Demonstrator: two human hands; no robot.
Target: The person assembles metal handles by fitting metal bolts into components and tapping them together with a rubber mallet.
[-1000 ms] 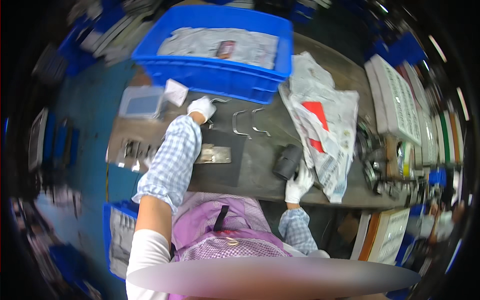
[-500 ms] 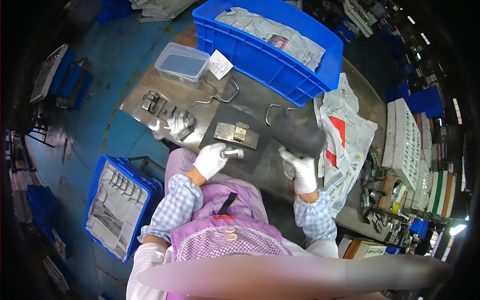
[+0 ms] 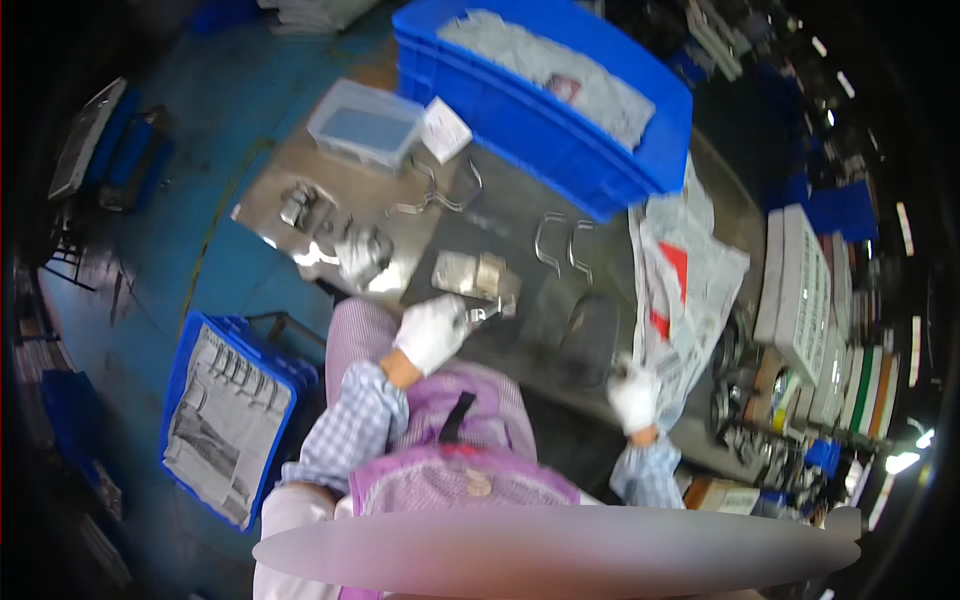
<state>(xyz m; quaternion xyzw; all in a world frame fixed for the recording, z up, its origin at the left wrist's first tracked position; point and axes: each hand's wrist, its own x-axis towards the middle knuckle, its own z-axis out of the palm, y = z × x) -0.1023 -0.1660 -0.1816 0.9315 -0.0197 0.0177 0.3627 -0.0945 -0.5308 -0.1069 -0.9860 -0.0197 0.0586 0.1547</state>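
Observation:
My left hand (image 3: pixel 432 333), in a white glove, is closed around a shiny bent metal bar (image 3: pixel 484 313). The bar's free end reaches the near right corner of a flat metal plate (image 3: pixel 452 270), which carries a small raised block (image 3: pixel 491 271). Farther right, my white-gloved right hand (image 3: pixel 634 396) is blurred, its fingers curled. Just left of its fingertips is a dark rounded block (image 3: pixel 590 338), also blurred; whether a handle joins it to the hand cannot be made out. Two U-shaped metal handles (image 3: pixel 564 244) lie beyond that block.
A large blue crate (image 3: pixel 520 125) holding wrapping stands at the back, beside a clear plastic box (image 3: pixel 365 125). More bent handles (image 3: pixel 437 190), a metal fixture (image 3: pixel 305 208) and a crumpled greyish bundle (image 3: pixel 364 256) lie leftward. Printed paper (image 3: pixel 690 290) covers the right side. A blue bin (image 3: pixel 268 440) stands lower left.
My right hand has moved right and toward me, and the dark block is lower, uncovering the two handles. My left hand has shifted slightly right, bringing the bar closer to the plate.

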